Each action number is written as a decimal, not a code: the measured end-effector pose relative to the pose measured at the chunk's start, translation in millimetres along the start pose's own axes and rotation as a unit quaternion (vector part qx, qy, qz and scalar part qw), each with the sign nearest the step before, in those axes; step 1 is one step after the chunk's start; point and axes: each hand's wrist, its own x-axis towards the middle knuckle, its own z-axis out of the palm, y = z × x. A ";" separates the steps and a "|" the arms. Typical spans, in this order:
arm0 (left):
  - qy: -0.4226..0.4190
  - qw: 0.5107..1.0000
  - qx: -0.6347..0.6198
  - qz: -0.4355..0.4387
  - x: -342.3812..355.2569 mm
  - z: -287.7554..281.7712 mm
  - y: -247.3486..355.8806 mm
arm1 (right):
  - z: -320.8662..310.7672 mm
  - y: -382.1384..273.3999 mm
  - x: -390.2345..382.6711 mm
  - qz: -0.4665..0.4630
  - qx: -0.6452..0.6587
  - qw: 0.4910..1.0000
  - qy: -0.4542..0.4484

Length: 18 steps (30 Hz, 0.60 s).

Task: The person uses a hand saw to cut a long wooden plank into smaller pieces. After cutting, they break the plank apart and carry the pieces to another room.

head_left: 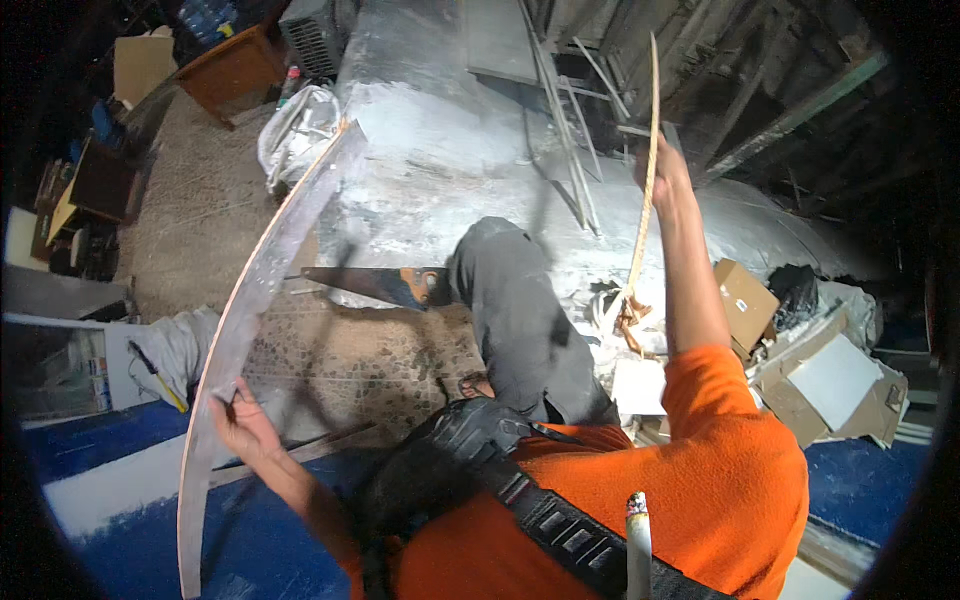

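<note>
My left hand (240, 425) grips the edge of a long, thin, bent sheet (262, 300) that curves from the lower left up toward the middle of the picture. My right hand (668, 172) is raised high and closed around a thin yellowish cord (648, 100). The cord runs from above my hand down to a knotted, frayed end (630, 318) near the floor. A handsaw (375, 284) with an orange-brown handle lies flat beside my bent knee in grey trousers (520, 310).
A dusty white slab (450, 140) and leaning metal bars (565, 130) lie ahead. Cardboard boxes (745, 300) and white boards (835, 380) pile up at the right. White sacks (295, 130) and a wooden table (235, 70) stand at the upper left. A blue surface (110, 440) lies below, and a cigarette (637, 540) shows in the foreground.
</note>
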 end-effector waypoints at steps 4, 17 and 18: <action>0.146 0.985 0.085 0.035 26.2 -2.7 -23.0 | -102.3 89.9 -12.5 0.058 -0.028 0.994 0.088; 0.340 0.909 -0.089 -0.224 54.3 -84.9 -90.6 | -162.2 161.2 -88.8 0.079 -0.502 0.861 0.032; 0.341 0.898 -0.121 -0.250 51.5 -90.1 -120.7 | -183.8 155.3 -78.4 0.055 -0.557 0.829 0.003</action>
